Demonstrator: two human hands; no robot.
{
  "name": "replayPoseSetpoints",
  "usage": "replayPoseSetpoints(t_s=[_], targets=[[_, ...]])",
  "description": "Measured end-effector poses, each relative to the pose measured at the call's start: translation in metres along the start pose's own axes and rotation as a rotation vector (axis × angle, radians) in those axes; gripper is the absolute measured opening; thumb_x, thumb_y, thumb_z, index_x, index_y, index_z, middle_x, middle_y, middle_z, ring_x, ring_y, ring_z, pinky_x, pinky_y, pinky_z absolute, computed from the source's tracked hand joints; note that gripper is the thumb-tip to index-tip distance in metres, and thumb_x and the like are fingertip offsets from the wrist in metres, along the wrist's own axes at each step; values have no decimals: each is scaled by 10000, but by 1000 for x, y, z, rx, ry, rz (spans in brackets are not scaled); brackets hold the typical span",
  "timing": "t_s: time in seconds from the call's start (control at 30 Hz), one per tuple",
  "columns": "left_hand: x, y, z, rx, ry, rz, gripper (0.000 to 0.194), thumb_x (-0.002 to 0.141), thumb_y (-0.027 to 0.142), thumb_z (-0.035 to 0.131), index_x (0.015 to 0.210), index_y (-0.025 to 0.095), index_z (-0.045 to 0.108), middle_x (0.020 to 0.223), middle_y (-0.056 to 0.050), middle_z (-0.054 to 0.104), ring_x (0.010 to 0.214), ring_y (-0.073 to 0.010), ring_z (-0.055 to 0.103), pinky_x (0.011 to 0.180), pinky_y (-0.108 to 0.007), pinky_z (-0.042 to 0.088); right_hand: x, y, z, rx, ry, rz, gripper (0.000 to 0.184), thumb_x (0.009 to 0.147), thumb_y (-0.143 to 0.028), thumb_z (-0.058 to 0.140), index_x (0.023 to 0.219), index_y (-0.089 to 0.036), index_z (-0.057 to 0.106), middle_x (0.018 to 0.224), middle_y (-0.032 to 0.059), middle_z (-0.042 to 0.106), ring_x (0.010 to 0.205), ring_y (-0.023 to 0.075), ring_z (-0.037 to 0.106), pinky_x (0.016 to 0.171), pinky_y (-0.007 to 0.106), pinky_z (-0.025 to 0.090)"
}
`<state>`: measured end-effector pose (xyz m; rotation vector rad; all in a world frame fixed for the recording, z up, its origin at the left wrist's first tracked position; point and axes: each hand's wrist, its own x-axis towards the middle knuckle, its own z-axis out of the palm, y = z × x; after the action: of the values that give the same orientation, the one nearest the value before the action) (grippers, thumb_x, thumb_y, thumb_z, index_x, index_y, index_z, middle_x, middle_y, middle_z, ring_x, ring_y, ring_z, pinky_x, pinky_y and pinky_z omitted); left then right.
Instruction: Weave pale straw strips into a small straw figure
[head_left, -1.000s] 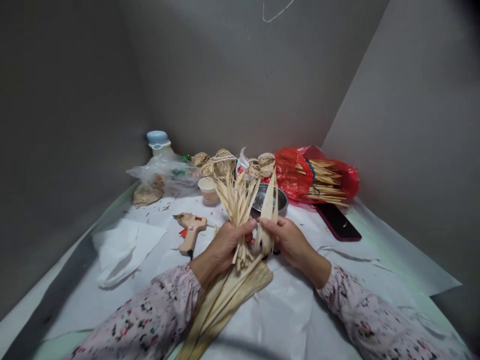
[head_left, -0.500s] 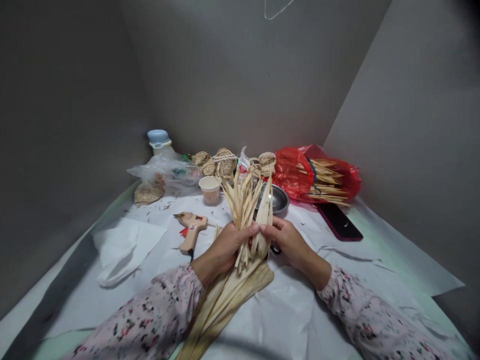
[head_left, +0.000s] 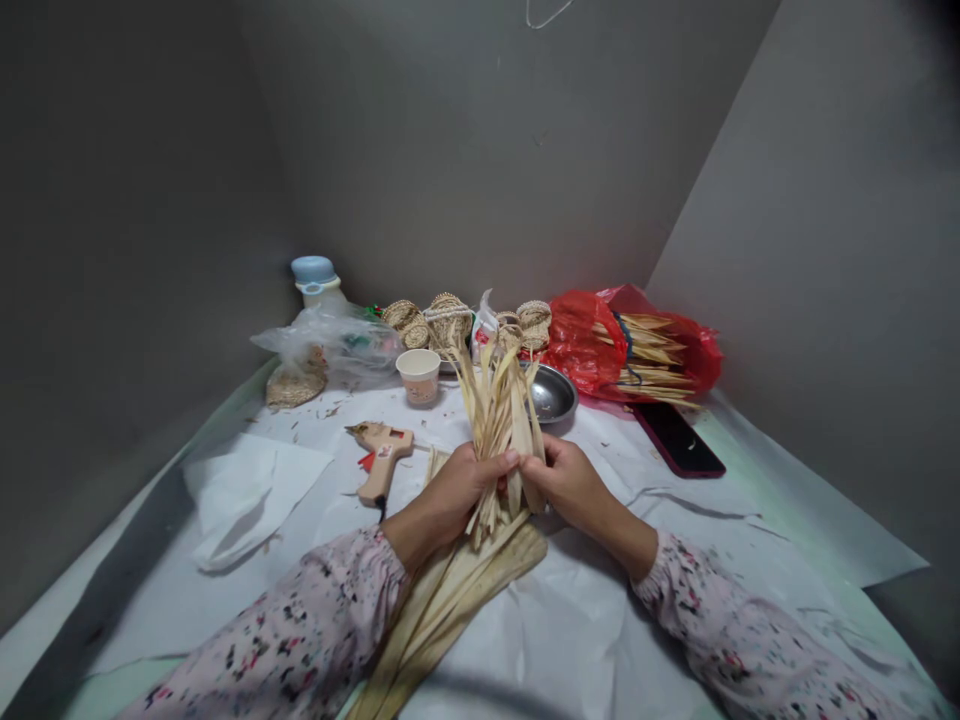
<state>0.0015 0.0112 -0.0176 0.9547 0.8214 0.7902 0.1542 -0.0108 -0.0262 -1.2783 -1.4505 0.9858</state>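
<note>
A bunch of dried corn husk strips (head_left: 491, 400) stands upright in front of me, its pale tips fanned out at the top. My left hand (head_left: 469, 485) is closed around the bunch from the left. My right hand (head_left: 566, 475) pinches the strips on the right side, its thumb close to the left thumb. Beneath my hands, longer, wider husks (head_left: 450, 610) lie on the white paper and run towards my body. The fingers behind the bunch are partly hidden.
Left of my hands lies a glue gun (head_left: 384, 455). Behind are a paper cup (head_left: 418, 378), a metal bowl (head_left: 556, 395) and braided coils (head_left: 448, 322). A red bag (head_left: 585, 340) holds more husks, near a phone (head_left: 679, 440). A white cloth (head_left: 247, 490) lies left.
The husk tips on the right have shifted left and closer to the rest of the bunch. Both hands keep nearly the same place, the right one slightly turned.
</note>
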Motion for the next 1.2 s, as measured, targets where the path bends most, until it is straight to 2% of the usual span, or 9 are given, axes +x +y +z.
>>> replayPoseSetpoints(t_s=[0.17,0.3,0.47,0.57,0.73,0.83,0.97,1.03,1.2], targets=[[1,-2,1,-23,-7,16,329,594,369,814,649,135,588,519,21,545,450,-96,498,457,-211,378,-1,0,1,-92,57,-8,172,755,-284,539,805,-153,639,712,9,630,653,159,544,593,252,439],[1,-2,2,-22,-34,30,338,631,383,803,755,114,639,605,-16,616,510,-117,553,503,-224,420,-2,-2,2,-159,98,-18,190,761,-304,554,819,-151,650,723,12,643,673,168,551,611,257,436],[-1,1,4,-95,-17,58,353,605,376,829,739,122,623,571,10,593,496,-104,533,521,-222,433,0,-2,1,-110,117,-6,188,762,-308,572,825,-156,663,746,20,671,693,178,575,637,268,453],[0,1,3,-129,-21,57,341,613,372,826,716,125,614,561,7,591,497,-111,536,527,-233,443,2,-2,-2,7,85,13,201,777,-330,586,848,-154,653,787,35,683,719,187,602,659,279,471],[3,0,0,-102,-7,49,333,617,339,832,774,114,643,596,-12,622,528,-129,567,555,-246,459,2,-4,-6,259,-61,28,309,788,-418,648,980,-176,637,921,43,703,810,190,643,725,283,498],[3,1,0,-81,6,34,328,618,340,833,751,107,644,617,-32,640,538,-138,579,546,-247,460,1,-2,-7,343,-99,49,311,777,-434,679,952,-178,651,861,41,704,764,180,642,722,283,502],[1,3,1,-132,-17,14,314,632,340,826,702,106,629,563,-12,593,489,-110,538,504,-223,447,1,-2,-8,611,-188,172,270,755,-403,673,894,-174,644,740,38,679,642,187,627,637,300,506],[3,3,0,-170,-20,25,288,648,313,819,717,103,633,561,0,573,496,-99,536,504,-204,450,1,-3,-11,720,-166,195,191,733,-348,666,814,-177,637,735,32,662,642,181,616,623,288,499],[9,4,-3,-275,60,46,169,706,203,770,763,93,655,687,-36,636,594,-114,602,618,-231,536,6,-8,-27,867,81,134,79,700,-271,612,686,-204,574,707,7,606,598,149,535,571,269,463]])
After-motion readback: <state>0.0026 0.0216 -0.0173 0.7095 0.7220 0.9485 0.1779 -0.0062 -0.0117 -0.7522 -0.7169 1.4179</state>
